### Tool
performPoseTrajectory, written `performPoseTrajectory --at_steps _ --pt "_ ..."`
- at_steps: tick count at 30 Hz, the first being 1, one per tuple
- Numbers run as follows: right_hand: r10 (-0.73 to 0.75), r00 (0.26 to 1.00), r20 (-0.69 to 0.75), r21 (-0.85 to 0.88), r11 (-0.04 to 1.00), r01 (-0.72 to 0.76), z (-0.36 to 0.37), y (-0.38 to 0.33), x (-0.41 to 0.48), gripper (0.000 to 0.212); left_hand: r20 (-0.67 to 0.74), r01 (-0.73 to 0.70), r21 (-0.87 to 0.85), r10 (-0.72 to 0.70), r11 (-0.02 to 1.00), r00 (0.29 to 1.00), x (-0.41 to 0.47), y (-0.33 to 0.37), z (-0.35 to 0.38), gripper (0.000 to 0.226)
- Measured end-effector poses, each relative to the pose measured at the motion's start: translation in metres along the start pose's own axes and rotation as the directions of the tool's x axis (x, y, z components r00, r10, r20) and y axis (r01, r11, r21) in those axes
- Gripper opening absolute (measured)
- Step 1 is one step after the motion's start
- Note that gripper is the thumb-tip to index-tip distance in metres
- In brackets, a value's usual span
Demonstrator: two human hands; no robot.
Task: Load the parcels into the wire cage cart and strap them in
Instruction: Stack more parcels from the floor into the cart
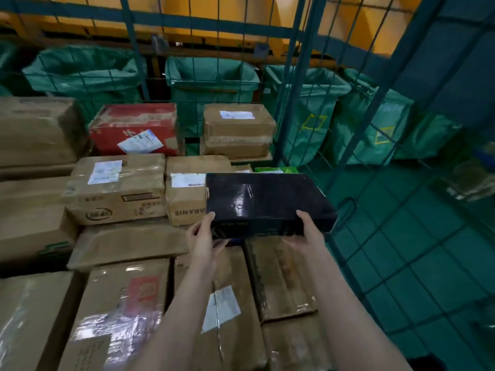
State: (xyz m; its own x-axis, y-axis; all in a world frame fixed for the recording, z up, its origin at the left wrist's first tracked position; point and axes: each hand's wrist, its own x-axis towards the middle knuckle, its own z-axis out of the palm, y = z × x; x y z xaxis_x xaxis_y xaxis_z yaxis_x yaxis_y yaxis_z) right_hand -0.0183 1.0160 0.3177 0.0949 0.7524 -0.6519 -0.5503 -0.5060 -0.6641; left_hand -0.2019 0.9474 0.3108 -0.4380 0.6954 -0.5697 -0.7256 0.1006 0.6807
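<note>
From the head camera: reaching forward with both bare arms over the stacked brown boxes (115, 188); gripping the black parcel (267, 196) at its near left corner with the left hand (203, 234), thumb on top, fingers curled beneath; clamping the near right corner the same way with the right hand (305, 231); holding it flat, glossy face up, long axis left to right, near long edge toward the body; hovering at the load's right edge, just beside the mesh side wall of the wire cage cart (294, 84); cannot tell whether touching the box below.
</note>
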Motion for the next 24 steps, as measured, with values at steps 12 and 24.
performPoseTrajectory --at_steps 12,24 --pt "0.015 1.000 0.015 0.051 0.999 -0.016 0.022 -0.051 0.113 0.037 -0.129 0.013 -0.012 -0.014 1.000 0.991 0.085 -0.033 0.087 0.025" --pt "0.037 0.999 -0.016 0.018 0.999 -0.036 0.038 -0.057 0.168 0.052 -0.101 -0.040 0.247 0.067 0.968 0.993 0.147 -0.051 0.123 0.037"
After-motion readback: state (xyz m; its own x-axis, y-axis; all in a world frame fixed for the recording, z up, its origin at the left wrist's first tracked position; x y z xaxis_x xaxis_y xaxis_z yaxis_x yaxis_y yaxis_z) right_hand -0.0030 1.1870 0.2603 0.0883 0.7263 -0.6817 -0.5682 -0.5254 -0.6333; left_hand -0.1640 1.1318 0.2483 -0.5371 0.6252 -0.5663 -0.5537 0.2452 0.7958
